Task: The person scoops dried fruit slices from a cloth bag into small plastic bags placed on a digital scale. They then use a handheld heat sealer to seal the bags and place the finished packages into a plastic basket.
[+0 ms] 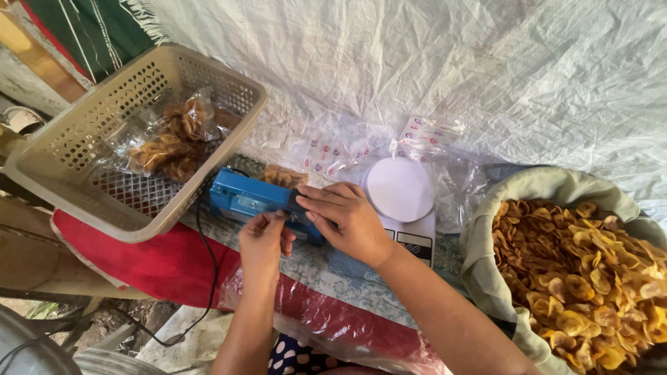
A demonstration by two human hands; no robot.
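Red cloth [156, 267] covers the surface; white woven sheeting [486, 62] behind.

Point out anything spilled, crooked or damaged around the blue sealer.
Nothing spilled or damaged. The beige basket sits tilted, its near edge lifted onto the blue sealer. Right hand presses the sealer; left hand pinches at its front edge.
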